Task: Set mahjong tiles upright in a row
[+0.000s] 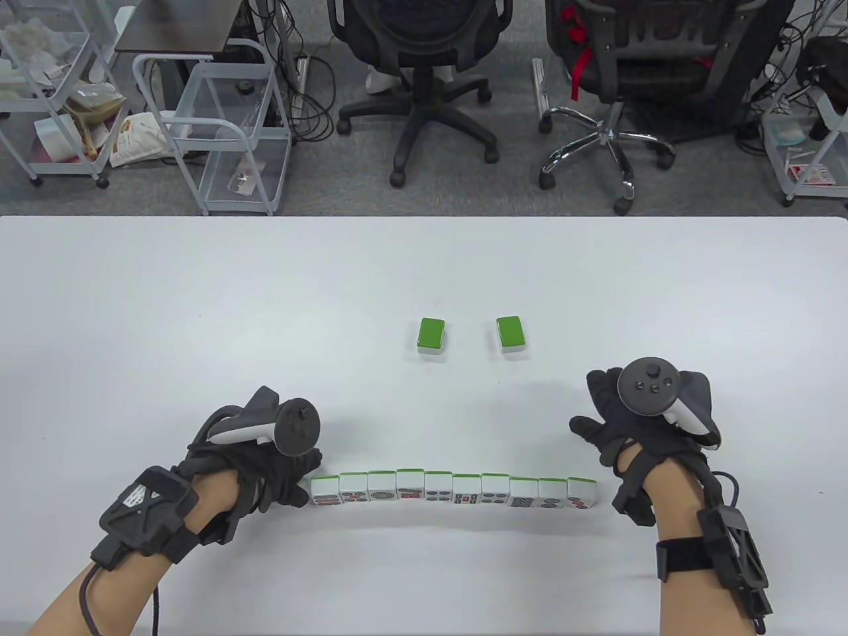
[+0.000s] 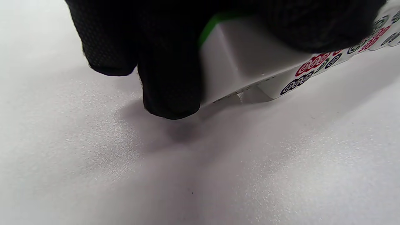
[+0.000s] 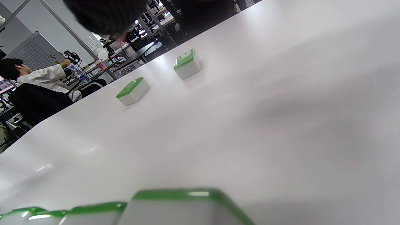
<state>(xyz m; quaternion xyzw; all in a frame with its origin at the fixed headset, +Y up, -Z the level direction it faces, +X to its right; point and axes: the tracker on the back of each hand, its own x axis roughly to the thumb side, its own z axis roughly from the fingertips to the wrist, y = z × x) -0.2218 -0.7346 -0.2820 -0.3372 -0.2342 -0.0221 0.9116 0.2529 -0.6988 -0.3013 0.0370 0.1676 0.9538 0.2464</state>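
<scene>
Several mahjong tiles stand upright in a row near the table's front edge, green backs up, faces toward me. My left hand rests at the row's left end; in the left wrist view its gloved fingers press against the end tile. My right hand hovers above and right of the row's right end, fingers spread, touching nothing. Two more tiles lie face down farther back: one on the left and one on the right. Both show in the right wrist view, the first and the second.
The white table spans the whole view. Behind its far edge stand two office chairs and wire carts. The row's green tops fill the bottom of the right wrist view.
</scene>
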